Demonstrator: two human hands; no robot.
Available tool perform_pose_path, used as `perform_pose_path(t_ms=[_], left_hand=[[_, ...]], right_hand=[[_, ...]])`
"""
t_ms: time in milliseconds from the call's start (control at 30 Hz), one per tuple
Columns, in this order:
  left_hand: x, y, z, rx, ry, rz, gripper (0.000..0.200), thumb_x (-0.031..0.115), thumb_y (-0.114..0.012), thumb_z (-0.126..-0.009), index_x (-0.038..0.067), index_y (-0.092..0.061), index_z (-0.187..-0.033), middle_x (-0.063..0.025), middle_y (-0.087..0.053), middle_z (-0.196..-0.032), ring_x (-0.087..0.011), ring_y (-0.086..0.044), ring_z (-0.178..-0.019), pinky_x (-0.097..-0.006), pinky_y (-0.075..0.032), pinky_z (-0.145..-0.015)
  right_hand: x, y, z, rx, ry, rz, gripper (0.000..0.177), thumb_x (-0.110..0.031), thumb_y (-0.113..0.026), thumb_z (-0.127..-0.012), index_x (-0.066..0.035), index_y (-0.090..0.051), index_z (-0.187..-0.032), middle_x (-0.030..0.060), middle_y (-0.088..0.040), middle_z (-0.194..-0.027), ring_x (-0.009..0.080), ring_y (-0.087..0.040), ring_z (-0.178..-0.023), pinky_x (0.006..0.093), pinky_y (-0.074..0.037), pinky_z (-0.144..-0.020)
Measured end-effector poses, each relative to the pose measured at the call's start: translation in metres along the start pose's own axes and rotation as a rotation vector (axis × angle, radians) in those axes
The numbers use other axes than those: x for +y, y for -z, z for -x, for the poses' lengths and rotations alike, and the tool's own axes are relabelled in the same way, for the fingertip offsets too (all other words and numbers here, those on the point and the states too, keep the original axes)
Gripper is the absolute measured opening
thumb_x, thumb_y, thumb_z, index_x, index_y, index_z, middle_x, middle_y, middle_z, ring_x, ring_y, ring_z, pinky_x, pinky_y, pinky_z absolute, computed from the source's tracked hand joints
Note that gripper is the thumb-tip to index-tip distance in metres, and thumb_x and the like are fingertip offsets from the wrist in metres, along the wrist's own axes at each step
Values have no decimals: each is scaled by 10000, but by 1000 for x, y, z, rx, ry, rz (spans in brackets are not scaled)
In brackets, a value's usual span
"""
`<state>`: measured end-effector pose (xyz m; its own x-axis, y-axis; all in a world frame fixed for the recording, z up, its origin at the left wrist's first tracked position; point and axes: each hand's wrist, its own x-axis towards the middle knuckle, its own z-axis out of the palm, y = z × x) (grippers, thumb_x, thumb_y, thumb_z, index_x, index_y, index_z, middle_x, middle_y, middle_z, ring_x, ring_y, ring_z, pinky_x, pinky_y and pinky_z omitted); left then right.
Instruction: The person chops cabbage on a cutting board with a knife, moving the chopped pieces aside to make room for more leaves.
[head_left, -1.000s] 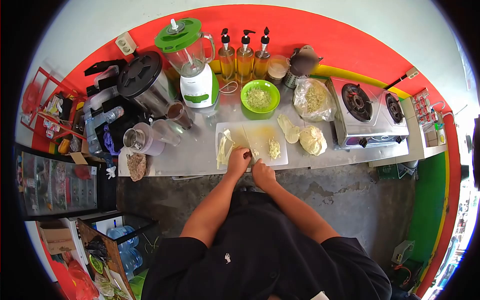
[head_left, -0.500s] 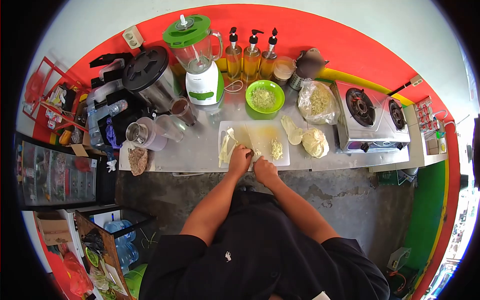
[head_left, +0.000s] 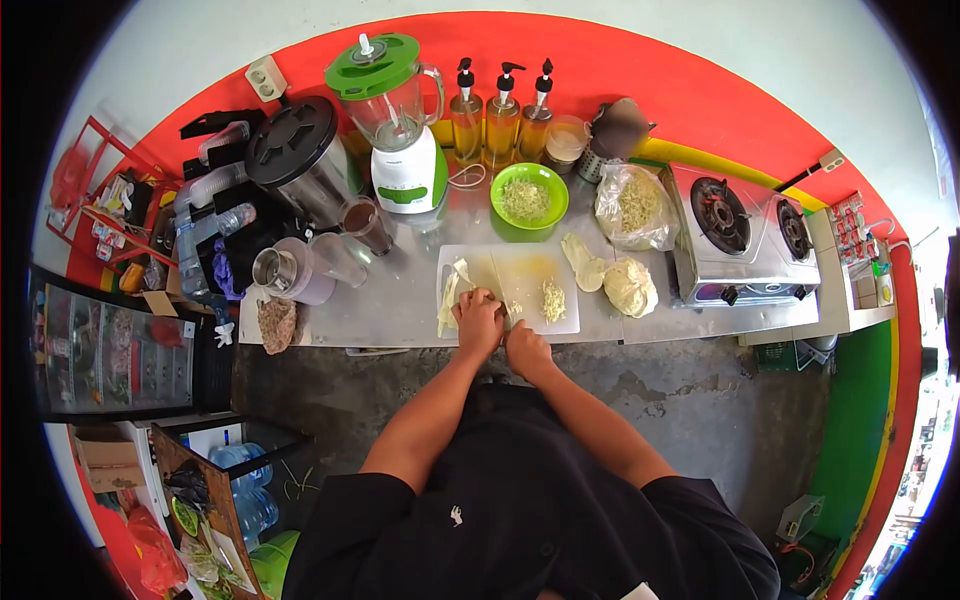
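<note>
My right hand is closed around the handle of a knife, whose thin blade points away from me over the white cutting board. Close beside it, my left hand has its fingers curled down on cabbage, most of which the hand hides. Pale cabbage strips lie at the board's left side. A small heap of shredded cabbage rests on the right part, with a few shreds by the blade. Right of the board are a loose cabbage leaf and a cut cabbage head.
Behind the board stands a green bowl of shredded cabbage. A plastic bag of shreds sits near the gas stove. A blender, pump bottles and a steel container line the back. A stone lies front left.
Both hands stay close together at the board's front edge, with only a slight shift. The view has tilted a little; the heaps of cabbage look the same.
</note>
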<state>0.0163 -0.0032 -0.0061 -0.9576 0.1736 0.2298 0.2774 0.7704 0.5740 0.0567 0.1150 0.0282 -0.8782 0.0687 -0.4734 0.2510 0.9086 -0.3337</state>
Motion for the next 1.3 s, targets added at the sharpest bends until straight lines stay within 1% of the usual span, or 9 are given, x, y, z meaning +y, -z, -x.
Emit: perform_pose_path(t_ms=[67, 200, 267, 400, 533, 667, 767, 1167, 1300], left_hand=[[0, 3, 1, -1, -35, -27, 127, 165, -699, -804, 103, -737, -907, -19, -574, -1124, -286, -437, -1188, -468, -323, -971], [4, 6, 0, -35, -50, -29, 141, 151, -695, -807, 107, -741, -933, -11, -595, -1122, -284, -451, -1174, -466, -317, -980], [2, 5, 1, -1, -28, 18, 97, 139, -680, -834, 90, -748, -884, -3, -625, -1082, -274, -476, -1150, -449, -326, -982], [-4, 17, 1, 76, -43, 15, 78, 143, -708, -817, 88, -753, -848, -3, -673, -1008, -283, -514, -1103, -427, -365, -958], [-10, 15, 1, 29, -19, 3, 87, 155, -720, -803, 87, -756, -843, -1, -667, -1028, -281, -512, -1115, -431, -362, -975], [-14, 10, 2, 81, 6, -15, 108, 182, -754, -755, 111, -761, -836, 19, -664, -1045, -269, -522, -1102, -435, -373, -966], [-10, 8, 3, 60, -2, -4, 103, 172, -761, -744, 118, -762, -832, 20, -659, -1033, -257, -526, -1094, -430, -376, -967], [13, -18, -9, -33, -115, 105, 72, 117, -723, -794, 136, -755, -856, 6, -656, -981, -243, -559, -1023, -415, -392, -923], [9, -6, -9, -84, -117, 127, 94, 96, -709, -792, 120, -707, -883, -19, -646, -947, -267, -570, -987, -417, -402, -896]], right_hand=[[5, -9, -10, 106, 41, 61, 296, -249, -508, -983, 38, -554, -1038, 246, -712, -968, 405, -716, -918, 460, -588, -793], [-1, 7, -2, 112, 68, 80, 297, -250, -521, -983, 40, -551, -1041, 240, -715, -943, 400, -720, -896, 458, -591, -782], [-1, 12, 4, 98, 74, 3, 374, -343, -521, -999, 27, -546, -1050, 277, -698, -982, 432, -695, -947, 495, -562, -826], [0, 14, 10, 103, 56, -41, 382, -355, -516, -1005, 23, -543, -1044, 273, -701, -934, 443, -696, -906, 510, -561, -799], [-1, 2, 5, 77, 116, -79, 387, -362, -513, -1006, 21, -536, -1051, 271, -700, -924, 446, -695, -891, 522, -559, -783], [3, -8, -1, 39, 157, -89, 384, -367, -513, -1003, 12, -533, -1061, 270, -701, -954, 445, -694, -906, 526, -559, -788], [11, 0, 5, 29, 94, -179, 414, -385, -486, -1013, 23, -536, -1060, 310, -680, -956, 487, -668, -925, 552, -534, -814], [59, 12, 16, 134, -127, -237, 431, -393, -495, -1003, 29, -547, -1075, 336, -668, -982, 507, -644, -951, 571, -505, -841], [59, 11, 13, 165, -88, -236, 420, -381, -497, -1005, 31, -551, -1071, 339, -667, -962, 513, -642, -933, 574, -503, -828]])
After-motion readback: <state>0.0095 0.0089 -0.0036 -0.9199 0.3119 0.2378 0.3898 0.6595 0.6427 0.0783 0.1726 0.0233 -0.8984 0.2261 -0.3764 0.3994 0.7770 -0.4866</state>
